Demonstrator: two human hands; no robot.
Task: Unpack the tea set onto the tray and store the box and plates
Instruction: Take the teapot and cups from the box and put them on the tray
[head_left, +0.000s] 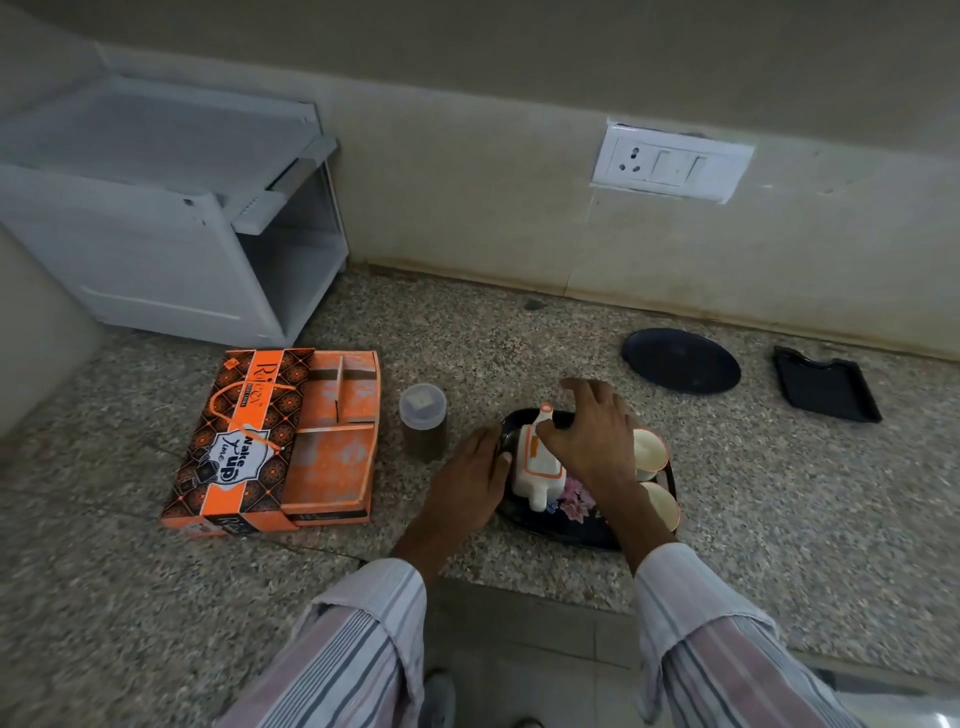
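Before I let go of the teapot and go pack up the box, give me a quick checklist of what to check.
1. Teapot sits on the tray: ok.
2. Two cups on the tray: ok.
3. Right hand off the teapot: not ok, fingers at its handle.
4. Left hand free: cannot tell, it rests at the tray's edge.
5. Box empty: ok, visible compartments bare.
6. Round plate stored: not ok, on the counter.
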